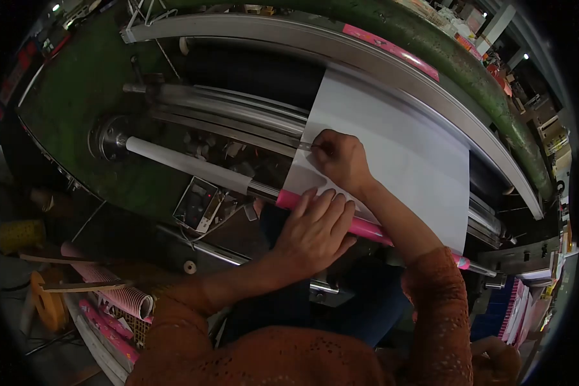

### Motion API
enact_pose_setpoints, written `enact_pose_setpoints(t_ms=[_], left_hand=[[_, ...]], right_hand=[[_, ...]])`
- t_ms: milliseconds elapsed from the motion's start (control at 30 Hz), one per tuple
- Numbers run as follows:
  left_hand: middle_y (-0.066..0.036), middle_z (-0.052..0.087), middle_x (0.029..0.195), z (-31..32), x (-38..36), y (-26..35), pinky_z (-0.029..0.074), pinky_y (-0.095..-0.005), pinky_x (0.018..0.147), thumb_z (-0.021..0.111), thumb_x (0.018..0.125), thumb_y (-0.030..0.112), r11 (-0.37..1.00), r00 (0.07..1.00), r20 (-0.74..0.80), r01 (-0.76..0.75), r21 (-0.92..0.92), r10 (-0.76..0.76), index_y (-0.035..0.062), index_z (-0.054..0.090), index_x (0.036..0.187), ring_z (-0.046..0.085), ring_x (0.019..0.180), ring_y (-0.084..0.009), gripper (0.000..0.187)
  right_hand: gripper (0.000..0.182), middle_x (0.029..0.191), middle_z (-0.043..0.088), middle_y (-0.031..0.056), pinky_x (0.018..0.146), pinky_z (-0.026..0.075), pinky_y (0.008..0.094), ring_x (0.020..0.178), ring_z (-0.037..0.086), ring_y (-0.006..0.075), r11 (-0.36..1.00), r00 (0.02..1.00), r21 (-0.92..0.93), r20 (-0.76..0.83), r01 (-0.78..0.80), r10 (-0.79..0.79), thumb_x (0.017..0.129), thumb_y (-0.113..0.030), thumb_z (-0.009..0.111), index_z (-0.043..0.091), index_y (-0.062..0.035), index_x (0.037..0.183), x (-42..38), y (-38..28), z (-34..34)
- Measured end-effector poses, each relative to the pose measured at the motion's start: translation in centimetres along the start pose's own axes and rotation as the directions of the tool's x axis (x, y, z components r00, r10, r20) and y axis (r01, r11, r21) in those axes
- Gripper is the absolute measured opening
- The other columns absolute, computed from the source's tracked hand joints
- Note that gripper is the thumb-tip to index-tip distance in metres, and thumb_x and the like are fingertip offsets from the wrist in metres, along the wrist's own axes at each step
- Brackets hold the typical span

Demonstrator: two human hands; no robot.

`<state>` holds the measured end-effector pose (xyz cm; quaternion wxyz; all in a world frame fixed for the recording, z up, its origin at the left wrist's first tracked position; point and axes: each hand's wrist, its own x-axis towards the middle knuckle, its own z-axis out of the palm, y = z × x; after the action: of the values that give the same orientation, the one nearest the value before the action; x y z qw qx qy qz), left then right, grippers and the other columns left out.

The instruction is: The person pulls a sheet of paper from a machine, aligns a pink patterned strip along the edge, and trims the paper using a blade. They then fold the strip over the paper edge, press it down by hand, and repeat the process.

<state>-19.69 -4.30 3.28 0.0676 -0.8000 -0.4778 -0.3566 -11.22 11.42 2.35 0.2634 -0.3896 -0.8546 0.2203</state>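
A wide white sheet (392, 148) stretches across the machine's rollers down to a pink roll (368, 229) on a metal shaft. My left hand (318, 228) lies on the pink roll and the sheet's lower left corner, its fingers stretched out. Above it, my right hand (342, 159) is closed in a pinch at the sheet's left edge. A small dark, thin thing shows at its fingertips, too small to name. Left of the pink roll, the same shaft carries a white tube (186, 162).
A metal crossbar (251, 32) and steel rollers (231, 106) span the machine. Below the shaft sits a small control box (197, 202) with a cable. Cardboard tubes (112, 283) and an orange tape roll (48, 300) are at lower left; stacked pink-and-white material (518, 309) is at right.
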Motion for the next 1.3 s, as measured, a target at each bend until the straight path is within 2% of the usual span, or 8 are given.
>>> enact_pose_setpoints(t_ms=[300,467,733,900,933,1000,1067,1300], left_hand=[[-0.005,0.049,0.083,1.9,-0.2,-2.7,0.037,-0.0359,0.073,0.072,0.070,0.043,0.988,0.975,0.219,-0.067,0.142,0.035,0.0077,0.057,0.086,0.048,0.083,-0.0208,0.041],[-0.010,0.056,0.092,1.7,0.5,-2.6,0.042,-0.0400,0.073,0.076,0.067,0.041,0.995,0.947,0.319,-0.018,0.099,-0.014,0.0061,0.057,0.090,0.053,0.087,-0.0278,0.045],[-0.010,0.054,0.089,1.6,0.5,-2.3,0.044,-0.0421,0.073,0.079,0.063,0.027,0.968,0.924,0.382,-0.070,0.240,-0.028,0.0063,0.055,0.091,0.054,0.087,-0.0299,0.042],[-0.009,0.052,0.086,1.6,0.5,-3.7,0.045,-0.0406,0.070,0.078,0.062,0.019,0.927,0.924,0.363,-0.233,0.293,0.118,0.0073,0.053,0.092,0.055,0.082,-0.0286,0.041],[-0.009,0.052,0.085,1.4,0.3,-4.0,0.045,-0.0402,0.069,0.078,0.062,0.019,0.929,0.907,0.408,-0.233,0.287,0.102,0.0077,0.052,0.092,0.055,0.080,-0.0284,0.041],[-0.010,0.052,0.085,2.1,0.6,-3.4,0.046,-0.0398,0.067,0.078,0.063,0.019,0.928,0.881,0.460,-0.257,0.269,0.111,0.0081,0.051,0.091,0.055,0.079,-0.0283,0.040],[-0.009,0.052,0.083,3.7,1.3,-1.7,0.046,-0.0400,0.067,0.077,0.064,0.020,0.932,0.876,0.466,-0.264,0.249,0.123,0.0095,0.050,0.090,0.056,0.079,-0.0283,0.039],[-0.008,0.058,0.079,16.8,9.7,17.6,0.051,-0.0352,0.064,0.062,0.080,0.016,0.918,0.878,0.380,-0.368,0.149,0.290,0.0087,0.052,0.086,0.061,0.074,-0.0249,0.014]], right_hand=[[0.012,0.077,0.066,0.0168,0.067,0.053,0.0433,0.077,0.065,0.0358,0.973,0.994,-0.203,0.033,0.108,-0.103,0.073,-0.012,0.063,0.067,-0.0066,0.083,0.8,-0.1,0.7],[0.013,0.081,0.069,0.0136,0.069,0.056,0.0405,0.081,0.069,0.0303,0.854,0.936,-0.460,0.341,0.242,-0.081,0.072,-0.012,0.064,0.070,-0.0075,0.082,2.9,-3.3,-0.2],[0.019,0.079,0.065,0.0161,0.068,0.051,0.0468,0.077,0.064,0.0384,0.841,0.967,-0.520,0.254,0.150,-0.016,0.076,-0.025,0.063,0.061,-0.0060,0.075,-11.4,10.6,-15.0],[0.005,0.079,0.063,0.0095,0.062,0.051,0.0421,0.073,0.064,0.0329,0.328,0.916,-0.944,0.092,-0.045,0.390,0.079,-0.011,0.060,0.061,-0.0071,0.082,-23.1,18.1,-30.6],[0.004,0.078,0.063,0.0109,0.061,0.051,0.0406,0.072,0.063,0.0332,0.486,0.982,-0.857,-0.114,-0.174,0.152,0.077,-0.009,0.062,0.061,-0.0061,0.078,-24.0,16.1,-31.3],[0.008,0.077,0.061,0.0128,0.059,0.050,0.0382,0.069,0.061,0.0336,0.748,0.835,-0.588,-0.544,-0.309,-0.083,0.078,-0.006,0.065,0.058,-0.0033,0.078,-25.9,12.0,-28.5],[0.013,0.076,0.060,0.0113,0.060,0.050,0.0309,0.067,0.062,0.0278,0.958,0.754,-0.096,-0.640,-0.269,0.147,0.074,0.003,0.066,0.062,-0.0028,0.085,-27.9,9.1,-23.7],[0.013,0.080,0.063,0.0108,0.062,0.050,0.0290,0.068,0.063,0.0225,0.974,0.593,0.088,-0.781,-0.207,0.197,0.076,0.003,0.070,0.062,-0.0014,0.086,-34.8,7.5,-19.2]])
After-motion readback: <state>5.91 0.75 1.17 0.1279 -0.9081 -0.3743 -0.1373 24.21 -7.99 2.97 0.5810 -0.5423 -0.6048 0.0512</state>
